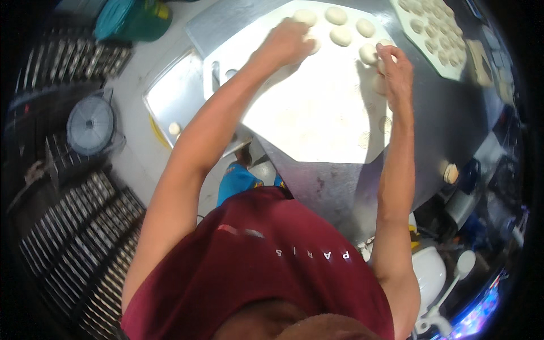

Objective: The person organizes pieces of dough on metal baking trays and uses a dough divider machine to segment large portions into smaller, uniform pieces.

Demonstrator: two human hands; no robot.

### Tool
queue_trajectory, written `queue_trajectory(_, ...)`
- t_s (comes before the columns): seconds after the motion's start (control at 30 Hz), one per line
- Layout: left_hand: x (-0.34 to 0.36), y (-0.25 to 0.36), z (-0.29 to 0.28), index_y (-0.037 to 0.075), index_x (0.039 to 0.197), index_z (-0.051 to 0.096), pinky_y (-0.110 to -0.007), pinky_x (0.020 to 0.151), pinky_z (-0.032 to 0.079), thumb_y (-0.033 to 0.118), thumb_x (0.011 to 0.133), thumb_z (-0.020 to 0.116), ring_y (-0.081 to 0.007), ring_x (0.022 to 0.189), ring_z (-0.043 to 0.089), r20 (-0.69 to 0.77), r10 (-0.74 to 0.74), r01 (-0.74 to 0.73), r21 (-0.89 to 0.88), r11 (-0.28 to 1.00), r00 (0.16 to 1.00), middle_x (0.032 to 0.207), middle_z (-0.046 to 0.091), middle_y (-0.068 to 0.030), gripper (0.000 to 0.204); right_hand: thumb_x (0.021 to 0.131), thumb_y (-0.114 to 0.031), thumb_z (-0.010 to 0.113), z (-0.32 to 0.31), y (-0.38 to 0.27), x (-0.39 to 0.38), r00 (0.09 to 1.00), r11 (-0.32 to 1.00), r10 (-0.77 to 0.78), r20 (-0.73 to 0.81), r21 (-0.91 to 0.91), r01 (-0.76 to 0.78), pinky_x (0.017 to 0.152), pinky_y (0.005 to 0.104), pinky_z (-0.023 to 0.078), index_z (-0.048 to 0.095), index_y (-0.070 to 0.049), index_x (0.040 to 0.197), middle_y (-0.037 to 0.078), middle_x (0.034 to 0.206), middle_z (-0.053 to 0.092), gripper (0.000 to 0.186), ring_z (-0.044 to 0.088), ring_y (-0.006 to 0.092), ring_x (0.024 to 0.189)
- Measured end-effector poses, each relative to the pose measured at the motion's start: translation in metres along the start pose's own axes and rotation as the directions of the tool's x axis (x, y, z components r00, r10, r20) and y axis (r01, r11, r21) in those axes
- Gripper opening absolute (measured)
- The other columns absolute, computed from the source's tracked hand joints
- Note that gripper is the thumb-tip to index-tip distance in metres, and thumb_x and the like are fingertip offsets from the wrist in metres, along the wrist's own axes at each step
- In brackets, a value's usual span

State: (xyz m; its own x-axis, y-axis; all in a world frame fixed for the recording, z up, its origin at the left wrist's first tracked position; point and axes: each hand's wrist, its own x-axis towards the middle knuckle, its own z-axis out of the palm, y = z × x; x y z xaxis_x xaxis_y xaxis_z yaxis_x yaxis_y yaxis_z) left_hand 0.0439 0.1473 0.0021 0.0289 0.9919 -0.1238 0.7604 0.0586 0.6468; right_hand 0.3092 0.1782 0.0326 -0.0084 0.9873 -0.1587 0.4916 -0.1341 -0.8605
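A large white board (317, 113) with cut corners lies on the metal table, with several round pale dough balls (340, 36) along its far part. My left hand (286, 44) is at the board's far left, its fingers curled in against a dough ball (313, 45) partly hidden by the thumb. Just beyond its fingertips sits another dough ball (305, 17). At the board's right edge, my right hand (398, 73) has its fingers bent and closed round a dough ball (382, 67), mostly covered by the hand. Beside those fingers rests one more dough ball (368, 54).
A second board (435, 37) full of small dough pieces stands at the far right of the metal table (323, 184). To the left are a metal tray (173, 90) with a small dough piece, a green lidded bucket (133, 21), a round grey fan (90, 124) and stacked slatted racks (85, 243).
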Motion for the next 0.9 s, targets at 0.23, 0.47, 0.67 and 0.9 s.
queue_trajectory(0.23,-0.011,-0.003,0.032,0.003,0.097,0.071,-0.048,0.080,0.053,0.025,0.073,0.069,-0.0387,0.092,0.068,-0.119,0.138,-0.158,-0.184,0.970,0.983,0.099,0.071,-0.0209,0.032,0.084,-0.042,0.076,-0.025,0.045,0.062,0.986,0.789,-0.065,0.154,-0.597,0.145,0.086,0.0397,0.052,0.066,0.008,0.119,0.021,0.106,0.072,0.061,0.068,0.0285,0.095)
queue_trajectory(0.47,-0.181,-0.070,-0.028,0.009,0.106,0.071,-0.043,0.085,0.054,0.028,0.080,0.072,-0.0354,0.092,0.068,-0.483,-0.065,-0.154,-0.400,0.903,0.873,0.098,0.072,-0.0136,0.032,0.085,-0.032,0.077,0.024,-0.030,0.003,0.987,0.884,-0.087,0.135,-0.446,0.139,0.070,0.0292,0.049,0.068,0.001,0.119,0.008,0.099,0.070,0.048,0.062,0.0134,0.086)
queue_trajectory(0.67,-0.294,-0.269,-0.034,0.010,0.115,0.069,-0.039,0.089,0.054,0.030,0.082,0.075,-0.0268,0.100,0.070,-0.197,-0.670,0.567,-0.396,0.723,0.716,0.109,0.073,-0.0122,0.039,0.088,-0.015,0.076,0.199,-0.074,-0.190,0.829,0.934,-0.273,0.488,-0.072,0.350,0.084,0.0331,0.054,0.064,-0.003,0.122,0.007,0.108,0.070,0.038,0.066,0.0185,0.096)
queue_trajectory(0.9,-0.260,-0.375,-0.001,0.011,0.110,0.072,-0.042,0.094,0.052,0.031,0.082,0.073,-0.0313,0.109,0.066,-0.019,-0.569,0.544,-0.266,0.796,0.822,0.113,0.071,-0.0133,0.034,0.087,-0.027,0.076,0.437,0.006,-0.165,0.775,0.886,-0.159,0.612,-0.259,0.386,0.084,0.0441,0.053,0.064,0.001,0.114,0.023,0.102,0.071,0.040,0.070,0.0395,0.096)
